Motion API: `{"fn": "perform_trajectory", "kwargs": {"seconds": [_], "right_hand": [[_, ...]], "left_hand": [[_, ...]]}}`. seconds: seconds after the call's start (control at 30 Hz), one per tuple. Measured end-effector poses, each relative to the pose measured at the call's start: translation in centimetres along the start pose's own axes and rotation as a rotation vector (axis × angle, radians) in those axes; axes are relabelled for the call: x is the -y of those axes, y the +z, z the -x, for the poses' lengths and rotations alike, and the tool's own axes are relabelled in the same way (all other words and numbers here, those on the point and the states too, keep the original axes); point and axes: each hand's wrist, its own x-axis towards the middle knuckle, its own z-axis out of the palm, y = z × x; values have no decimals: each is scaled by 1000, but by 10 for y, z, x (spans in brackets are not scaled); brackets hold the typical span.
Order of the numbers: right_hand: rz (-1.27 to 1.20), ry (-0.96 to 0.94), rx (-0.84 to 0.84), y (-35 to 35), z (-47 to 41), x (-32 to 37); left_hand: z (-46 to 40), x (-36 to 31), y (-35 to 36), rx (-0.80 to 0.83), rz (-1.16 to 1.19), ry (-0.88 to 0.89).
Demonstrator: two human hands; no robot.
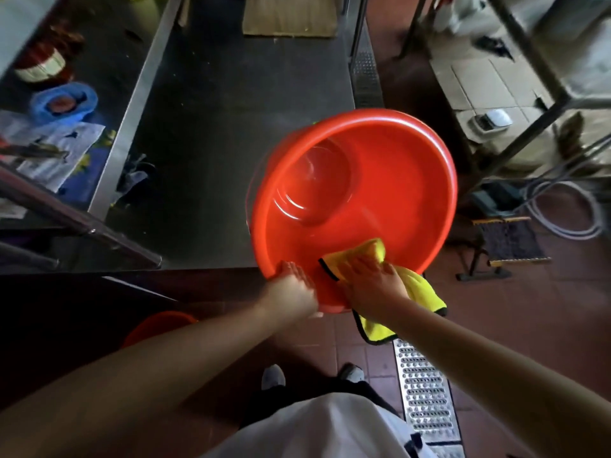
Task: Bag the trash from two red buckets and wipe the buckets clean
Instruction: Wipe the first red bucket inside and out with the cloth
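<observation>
The fingers (370,259) of the right hand (373,285) lay flat and close together on a yellow cloth (416,292), pressing it against the inside wall of a red bucket (396,180) near its lower rim. Part of the cloth hung down outside the bucket, below the hand. The fingers (291,267) of the left hand (294,289) lay over the rim just beside the right hand; they looked blurry, so I could not tell if they were curled around it. The bucket was in the middle of the frame, tipped toward the person, its mouth wide open and its inside shiny. It stuck out past the lower right corner of a dark metal tabletop (231,110). A second red bucket (158,325) peeked out in the dark at the lower left. A metal floor drain (426,391) ran along the red tile floor at the lower right.
</observation>
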Motion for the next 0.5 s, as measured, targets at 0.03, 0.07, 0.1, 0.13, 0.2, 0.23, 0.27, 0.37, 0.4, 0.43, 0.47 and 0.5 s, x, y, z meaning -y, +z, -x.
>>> {"fn": "perform_trajectory", "kwargs": {"seconds": [0.03, 0.07, 0.1, 0.13, 0.2, 0.23, 0.27, 0.37, 0.4, 0.43, 0.47, 0.5], "right_hand": [[4, 10, 4, -2, -7, 1], [3, 16, 12, -4, -15, 3], [-8, 19, 23, -5, -25, 3], [-23, 24, 38, -5, -36, 4], [-56, 32, 68, -4, -62, 3], [-69, 31, 76, -2, -77, 3], [-79, 31, 87, 1, -91, 3], [-127, 38, 129, 7, -134, -1], [-145, 48, 126, 9, -147, -2], [-156, 56, 116, 10, -159, -3], [-164, 60, 112, 12, -169, -3], [-188, 80, 116, 13, -179, -2]], "left_hand": [[-1, 1, -1, -27, 30, -3], [-1, 1, -2, -45, 61, -1], [-1, 1, -4, -55, 92, 3], [-2, 1, -6, -60, 109, 16], [-1, 2, -5, -72, 76, 46], [-1, 3, -4, -49, 48, 70], [-1, 4, -5, -16, 23, 98], [-1, 4, -8, 56, -58, 126], [-3, 4, -9, 51, -69, 121], [-4, 4, -10, 31, -70, 120], [-6, 3, -8, 12, -75, 122], [-7, 2, -6, 9, -80, 123]]}}
